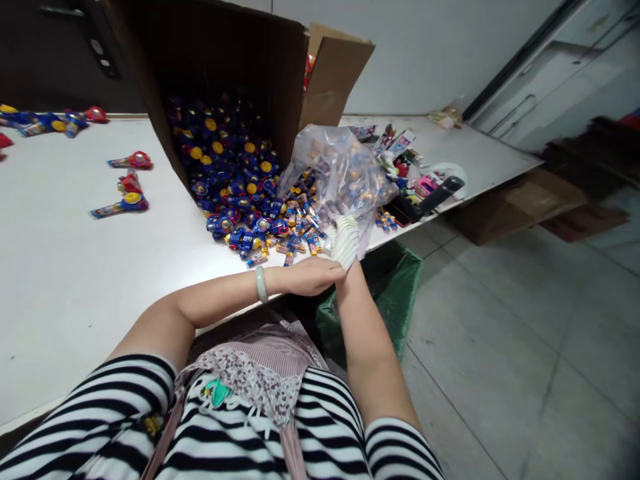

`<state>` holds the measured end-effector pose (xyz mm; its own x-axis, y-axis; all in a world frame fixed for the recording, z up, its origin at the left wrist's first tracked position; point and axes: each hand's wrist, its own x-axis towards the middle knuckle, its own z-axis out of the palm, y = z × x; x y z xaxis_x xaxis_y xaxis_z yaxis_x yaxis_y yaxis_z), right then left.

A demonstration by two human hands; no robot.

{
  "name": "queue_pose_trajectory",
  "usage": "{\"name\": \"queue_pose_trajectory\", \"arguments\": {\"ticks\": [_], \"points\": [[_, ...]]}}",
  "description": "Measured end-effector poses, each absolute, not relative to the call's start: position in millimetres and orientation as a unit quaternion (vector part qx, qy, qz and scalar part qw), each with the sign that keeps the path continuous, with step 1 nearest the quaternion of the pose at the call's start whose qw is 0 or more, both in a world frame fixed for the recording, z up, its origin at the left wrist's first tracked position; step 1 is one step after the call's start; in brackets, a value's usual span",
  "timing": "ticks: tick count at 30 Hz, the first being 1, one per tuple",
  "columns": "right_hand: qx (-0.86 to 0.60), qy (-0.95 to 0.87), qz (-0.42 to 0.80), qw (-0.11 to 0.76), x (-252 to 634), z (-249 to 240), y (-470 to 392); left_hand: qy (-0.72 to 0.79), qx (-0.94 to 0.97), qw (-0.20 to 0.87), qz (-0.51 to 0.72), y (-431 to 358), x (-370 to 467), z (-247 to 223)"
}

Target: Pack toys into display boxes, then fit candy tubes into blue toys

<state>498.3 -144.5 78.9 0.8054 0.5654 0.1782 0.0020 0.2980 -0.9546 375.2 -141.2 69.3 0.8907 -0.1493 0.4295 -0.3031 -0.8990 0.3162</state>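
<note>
My left hand (314,276), bare with a pale bangle on its wrist, pinches the cuff of a striped glove (346,245) at my right wrist. My right hand (343,230) wears this glove, its dark-tipped fingers stretched out by a clear plastic bag (345,167). Whether the fingertips touch the bag I cannot make out. Orange and blue pieces show through the plastic. Beside my hands, small candy-like tubes (300,217) with printed wraps lie heaped on the white table (165,257). Blue toys with yellow caps (235,177) spill from an open cardboard box (280,73) behind them.
Several red and blue toys (123,207) lie at the left. Right of the bag are mixed small packages and a black-handled tool (440,193). A green lined bin (400,287) stands below the table edge; cardboard boxes (520,200) sit under the table at right.
</note>
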Motion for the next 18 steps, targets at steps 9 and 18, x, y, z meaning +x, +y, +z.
{"name": "queue_pose_trajectory", "arguments": {"ticks": [9, 18], "points": [[-0.130, -0.138, 0.418, 0.888, 512, 137, -139, 0.157, 0.690, 0.532, 0.465, -149, 417, 14], [-0.113, -0.182, 0.300, 0.930, 497, 147, -162, 0.072, 0.866, 0.391, 0.304, -136, 428, 11]]}}
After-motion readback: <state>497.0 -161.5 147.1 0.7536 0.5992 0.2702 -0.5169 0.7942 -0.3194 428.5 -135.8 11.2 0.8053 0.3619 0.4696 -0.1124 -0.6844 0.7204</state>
